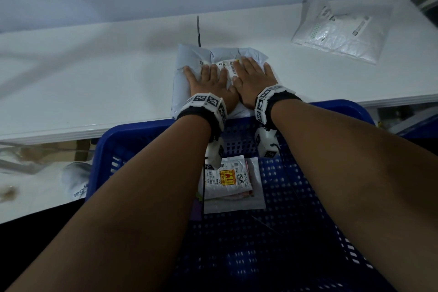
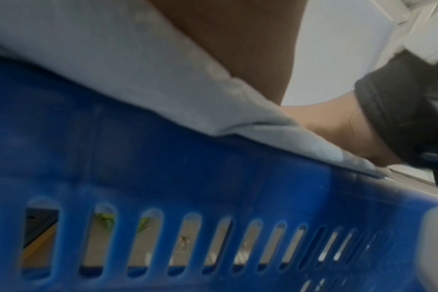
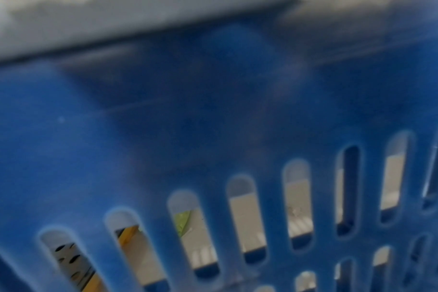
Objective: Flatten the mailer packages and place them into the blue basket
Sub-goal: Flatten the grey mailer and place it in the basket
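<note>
A pale grey mailer package with a printed label lies on the white table at its near edge. Both hands press flat on it side by side: my left hand on its left half, my right hand on its right half, fingers straight. The blue basket stands below the table edge under my forearms, with flat white mailers in it. In the left wrist view the mailer's grey edge hangs over the basket's slotted wall. The right wrist view shows only that blurred blue wall.
Another white bubble mailer lies at the table's far right. A thin dark seam runs across the tabletop behind the pressed package. A grey bag lies on the floor left of the basket. A wall backs the table.
</note>
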